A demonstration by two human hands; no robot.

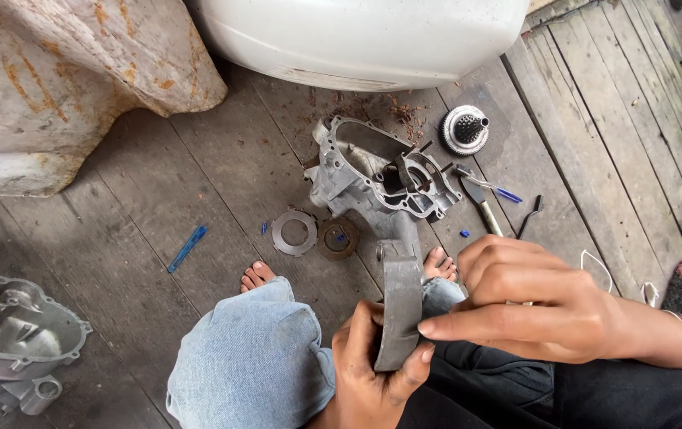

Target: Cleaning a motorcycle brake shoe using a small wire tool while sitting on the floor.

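both hands (pixel 452 334) gripping curved brake shoe (pixel 399 306), engine casing (pixel 377 175) open

two hands (pixel 373 373) at one curved grey shoe (pixel 399 310). two engine casings: one (pixel 381 171) ahead, one (pixel 11 338) far left. two flat rings (pixel 293 232) on the planks. one toothed clutch hub (pixel 465 129). perhaps three small hand tools (pixel 484 208), hard to separate. one blue strip (pixel 187 249).
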